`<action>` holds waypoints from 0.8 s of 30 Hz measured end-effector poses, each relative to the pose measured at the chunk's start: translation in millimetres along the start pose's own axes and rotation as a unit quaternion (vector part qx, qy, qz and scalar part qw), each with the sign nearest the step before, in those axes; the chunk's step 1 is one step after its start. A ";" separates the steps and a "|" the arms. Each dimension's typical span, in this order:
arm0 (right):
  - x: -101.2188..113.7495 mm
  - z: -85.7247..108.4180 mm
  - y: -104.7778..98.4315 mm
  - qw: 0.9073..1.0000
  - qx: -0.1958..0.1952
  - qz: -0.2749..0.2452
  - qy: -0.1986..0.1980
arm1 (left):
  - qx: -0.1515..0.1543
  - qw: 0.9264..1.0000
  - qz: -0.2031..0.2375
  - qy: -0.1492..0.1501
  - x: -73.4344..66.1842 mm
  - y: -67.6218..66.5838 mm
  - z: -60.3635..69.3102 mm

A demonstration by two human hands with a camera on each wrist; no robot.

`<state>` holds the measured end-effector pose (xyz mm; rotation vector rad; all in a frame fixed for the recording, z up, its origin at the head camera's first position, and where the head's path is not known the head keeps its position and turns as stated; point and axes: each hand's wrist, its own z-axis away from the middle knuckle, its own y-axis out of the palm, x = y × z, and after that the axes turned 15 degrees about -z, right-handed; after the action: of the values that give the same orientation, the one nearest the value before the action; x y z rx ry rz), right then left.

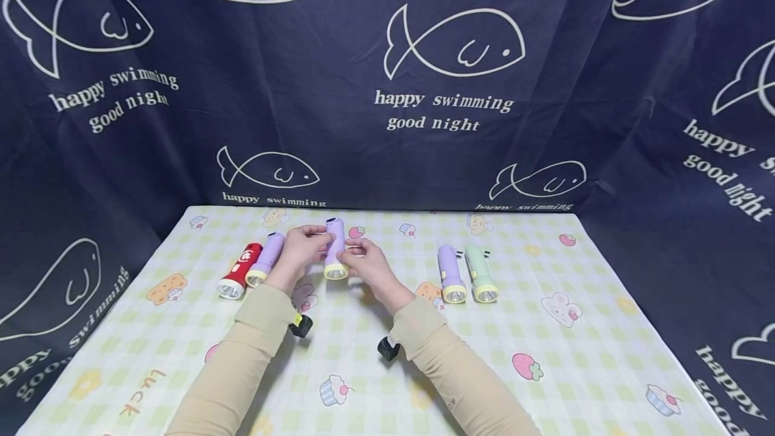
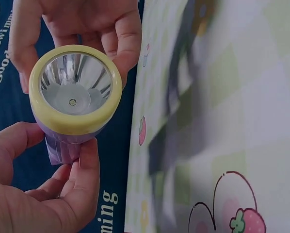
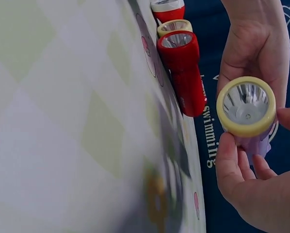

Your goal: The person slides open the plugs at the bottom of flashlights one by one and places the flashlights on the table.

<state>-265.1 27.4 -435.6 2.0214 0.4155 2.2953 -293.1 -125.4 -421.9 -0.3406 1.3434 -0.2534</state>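
Both hands hold a purple flashlight [image 1: 336, 247] with a yellow rim, raised above the table, its lens toward me. My left hand [image 1: 301, 252] pinches the body from the left, thumb and fingers on either side in the left wrist view. From the right, my right hand [image 1: 371, 262] grips it close to the yellow head [image 3: 246, 128]. Left of the hands lie a red flashlight with a white rim [image 1: 241, 270] and another purple flashlight [image 1: 266, 260]. An all-red flashlight [image 3: 186, 73] shows beside them in the right wrist view; the left hand and arm hide it in the head view.
To the right, a purple flashlight [image 1: 449, 273] and a green flashlight [image 1: 480, 273] lie side by side with small black straps. A checked cloth with cartoon prints covers the table [image 1: 581, 382]. Dark blue fish-print curtains [image 1: 339, 106] stand behind and at both sides.
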 end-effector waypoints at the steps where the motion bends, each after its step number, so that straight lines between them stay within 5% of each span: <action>1: 0.1 -0.5 -0.6 1.000 -0.002 -0.002 0.003 | 0.001 1.000 -0.002 0.004 -0.2 0.3 0.8; 24: 11.9 -11.0 -18.1 0.997 -0.003 -0.068 0.030 | 0.033 0.997 -0.039 0.056 -6.4 13.3 21.9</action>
<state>-280.0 45.6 -429.5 1.8637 0.5328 2.2762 -273.2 -108.7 -417.0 -0.3280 1.4299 -0.3870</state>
